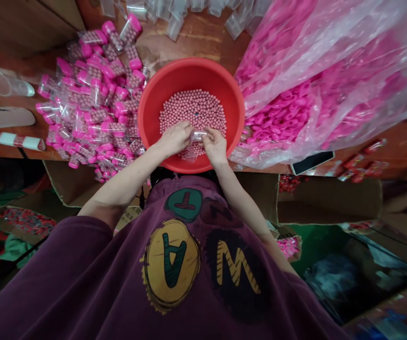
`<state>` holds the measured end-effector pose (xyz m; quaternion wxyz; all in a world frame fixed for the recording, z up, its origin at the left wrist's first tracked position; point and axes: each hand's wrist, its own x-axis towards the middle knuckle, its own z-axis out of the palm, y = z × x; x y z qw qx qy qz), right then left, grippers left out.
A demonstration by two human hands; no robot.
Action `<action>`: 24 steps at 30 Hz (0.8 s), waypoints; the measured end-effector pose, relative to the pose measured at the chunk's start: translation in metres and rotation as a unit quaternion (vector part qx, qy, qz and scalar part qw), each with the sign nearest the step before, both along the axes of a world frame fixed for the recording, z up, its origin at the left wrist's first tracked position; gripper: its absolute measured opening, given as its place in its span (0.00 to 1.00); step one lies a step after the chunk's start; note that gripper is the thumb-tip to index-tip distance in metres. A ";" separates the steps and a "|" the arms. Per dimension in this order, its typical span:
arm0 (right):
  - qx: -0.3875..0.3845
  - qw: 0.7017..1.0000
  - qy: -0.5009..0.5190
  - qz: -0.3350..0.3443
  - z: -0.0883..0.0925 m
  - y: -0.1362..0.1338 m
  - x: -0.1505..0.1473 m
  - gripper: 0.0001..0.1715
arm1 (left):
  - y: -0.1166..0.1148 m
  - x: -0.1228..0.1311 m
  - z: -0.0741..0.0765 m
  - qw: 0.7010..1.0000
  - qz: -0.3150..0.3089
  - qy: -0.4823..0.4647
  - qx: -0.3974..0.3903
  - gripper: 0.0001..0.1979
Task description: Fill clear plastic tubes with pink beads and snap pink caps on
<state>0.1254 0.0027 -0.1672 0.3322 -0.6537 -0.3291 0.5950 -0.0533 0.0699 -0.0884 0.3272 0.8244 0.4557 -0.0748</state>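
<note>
A red plastic basin [154, 94] on the wooden table holds a heap of small pink balls [192, 111]. Both my hands are inside the basin at its near side. My left hand [175, 137] and my right hand [215, 144] are closed, pinching a small clear plastic bag [198, 137] between them just above the balls. The bag's contents are hard to make out.
A pile of filled clear packets with pink caps [93, 99] lies left of the basin. A large clear sack of pink plastic parts [317, 85] lies to the right. Empty clear bags [175, 14] sit at the back. A phone [311, 162] rests on the table edge.
</note>
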 end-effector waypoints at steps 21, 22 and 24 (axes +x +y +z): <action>0.134 0.968 -0.140 0.158 0.065 -0.001 -0.001 0.19 | -0.024 0.025 0.012 0.757 0.510 -0.353 -0.208 0.24; 0.116 0.976 -0.125 0.133 0.063 -0.001 -0.002 0.18 | -0.028 0.032 0.009 0.717 0.539 -0.378 -0.228 0.23; 0.084 0.984 -0.102 0.119 0.062 -0.001 -0.003 0.16 | -0.030 0.042 0.004 0.688 0.557 -0.390 -0.254 0.21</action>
